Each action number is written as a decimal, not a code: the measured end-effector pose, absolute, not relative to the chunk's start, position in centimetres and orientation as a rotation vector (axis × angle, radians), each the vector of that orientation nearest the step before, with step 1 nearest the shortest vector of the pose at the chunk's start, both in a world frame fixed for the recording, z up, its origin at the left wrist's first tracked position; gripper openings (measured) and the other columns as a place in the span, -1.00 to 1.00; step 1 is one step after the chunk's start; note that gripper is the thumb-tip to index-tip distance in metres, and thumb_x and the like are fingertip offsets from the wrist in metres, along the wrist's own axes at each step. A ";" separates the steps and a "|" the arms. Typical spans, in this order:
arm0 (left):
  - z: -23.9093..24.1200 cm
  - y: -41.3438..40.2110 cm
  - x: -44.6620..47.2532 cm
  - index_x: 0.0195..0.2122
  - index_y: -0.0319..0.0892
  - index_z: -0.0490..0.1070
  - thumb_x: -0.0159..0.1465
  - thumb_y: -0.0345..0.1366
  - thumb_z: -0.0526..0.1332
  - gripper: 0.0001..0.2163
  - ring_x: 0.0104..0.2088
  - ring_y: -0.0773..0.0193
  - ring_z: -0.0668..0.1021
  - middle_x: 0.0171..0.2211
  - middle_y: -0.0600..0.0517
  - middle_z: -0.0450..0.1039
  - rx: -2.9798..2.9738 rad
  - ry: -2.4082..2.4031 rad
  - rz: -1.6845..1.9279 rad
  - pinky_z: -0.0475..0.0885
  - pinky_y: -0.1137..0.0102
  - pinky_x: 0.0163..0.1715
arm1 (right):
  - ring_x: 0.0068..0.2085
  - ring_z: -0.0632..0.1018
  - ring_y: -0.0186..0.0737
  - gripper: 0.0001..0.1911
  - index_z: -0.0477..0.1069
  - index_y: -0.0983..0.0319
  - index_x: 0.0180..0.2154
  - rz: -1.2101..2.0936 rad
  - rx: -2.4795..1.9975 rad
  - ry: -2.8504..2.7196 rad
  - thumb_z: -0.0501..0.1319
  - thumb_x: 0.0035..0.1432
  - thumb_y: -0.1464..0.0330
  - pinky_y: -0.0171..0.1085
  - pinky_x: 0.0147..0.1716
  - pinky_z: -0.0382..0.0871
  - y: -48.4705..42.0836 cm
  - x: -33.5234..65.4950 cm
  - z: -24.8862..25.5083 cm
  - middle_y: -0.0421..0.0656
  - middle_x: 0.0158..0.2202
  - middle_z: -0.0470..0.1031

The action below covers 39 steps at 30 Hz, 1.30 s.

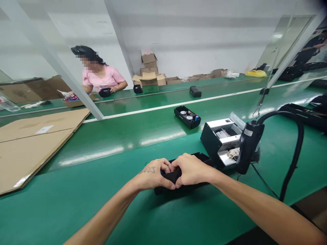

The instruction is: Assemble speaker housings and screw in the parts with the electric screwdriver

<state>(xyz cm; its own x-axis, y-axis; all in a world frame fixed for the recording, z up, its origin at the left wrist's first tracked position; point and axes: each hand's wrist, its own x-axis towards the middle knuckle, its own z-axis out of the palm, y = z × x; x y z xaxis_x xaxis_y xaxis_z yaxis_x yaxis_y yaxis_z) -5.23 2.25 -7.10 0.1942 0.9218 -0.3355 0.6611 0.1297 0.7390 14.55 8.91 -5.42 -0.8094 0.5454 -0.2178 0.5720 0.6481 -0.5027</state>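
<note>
Two bare hands meeting over a black casing on the green worktop
Left hand and right hand close together, thumbs nearly meeting on the near side, fingers curled in on the far side, both clamped on a dark rounded piece at the casing; whether piece and casing are joined, cannot tell; casing lies in front of the wearer, mostly under the hands, its far right end just beside a black-and-silver machine; black corrugated tool at the machine's right, thick hose curving from it; beyond, a second open casing with round pale parts and a bit of blue; far left, a co-worker in a pink top, dark object in hand
</note>
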 end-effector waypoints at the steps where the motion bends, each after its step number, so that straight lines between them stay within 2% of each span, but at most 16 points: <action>1: -7.1 2.3 -5.2 -0.54 -0.08 0.58 -0.10 -0.10 0.58 -0.74 -0.08 0.18 0.58 -0.03 0.15 0.54 1.596 1.542 0.379 0.44 0.41 -0.19 | -0.35 0.53 -0.21 -0.70 0.56 0.09 -0.37 -0.885 0.954 2.809 0.59 -0.11 0.21 -0.30 -0.50 0.08 8.9 14.5 -5.4 -0.34 -0.46 0.48; 12: -7.3 1.9 -5.0 -0.47 -0.04 0.59 -0.15 -0.08 0.62 -0.69 0.08 0.05 0.53 0.04 0.16 0.54 1.625 1.620 0.313 0.37 0.33 -0.06 | -0.38 0.56 -0.20 -0.69 0.54 0.11 -0.39 -0.863 0.995 2.806 0.60 -0.15 0.26 -0.28 -0.47 0.12 8.1 14.6 -5.4 -0.34 -0.48 0.49; 20: -6.7 2.2 -4.8 -0.50 -0.02 0.62 -0.13 -0.09 0.59 -0.74 -0.02 0.10 0.57 0.01 0.15 0.56 1.612 1.582 0.295 0.41 0.34 -0.11 | -0.36 0.54 -0.20 -0.66 0.53 0.12 -0.41 -0.869 1.029 2.783 0.62 -0.16 0.23 -0.29 -0.46 0.09 8.2 14.6 -5.4 -0.33 -0.47 0.52; 27: -7.0 2.3 -4.9 -0.52 -0.02 0.62 -0.12 -0.05 0.58 -0.74 0.06 0.08 0.53 -0.02 0.11 0.51 1.615 1.540 0.318 0.44 0.33 0.00 | -0.35 0.55 -0.21 -0.71 0.52 0.13 -0.42 -0.902 1.000 2.718 0.58 -0.15 0.29 -0.31 -0.51 0.12 8.5 14.2 -4.8 -0.30 -0.44 0.52; 32: -7.6 2.2 -5.1 -0.49 0.01 0.64 -0.08 -0.05 0.58 -0.76 0.10 0.09 0.51 -0.01 0.12 0.51 1.639 1.524 0.331 0.45 0.35 -0.02 | -0.36 0.54 -0.19 -0.72 0.51 0.14 -0.43 -0.898 1.006 2.720 0.57 -0.16 0.31 -0.31 -0.50 0.11 8.3 13.9 -5.0 -0.30 -0.45 0.51; 36: -7.5 1.8 -4.9 -0.48 0.01 0.63 -0.07 -0.06 0.60 -0.76 0.07 0.07 0.52 -0.07 0.13 0.52 1.711 1.544 0.339 0.45 0.30 0.01 | -0.38 0.54 -0.20 -0.78 0.53 0.13 -0.42 -0.893 0.981 2.778 0.53 -0.11 0.32 -0.29 -0.45 0.13 7.8 14.3 -5.4 -0.31 -0.45 0.53; 39: -7.5 0.5 -3.9 -0.49 -0.02 0.61 -0.06 -0.16 0.61 -0.78 0.07 0.03 0.51 -0.13 0.10 0.52 1.814 1.583 0.372 0.44 0.19 0.09 | -0.35 0.54 -0.18 -0.82 0.51 0.15 -0.39 -0.847 0.974 2.849 0.48 -0.05 0.38 -0.26 -0.33 0.17 6.3 15.2 -6.4 -0.28 -0.44 0.54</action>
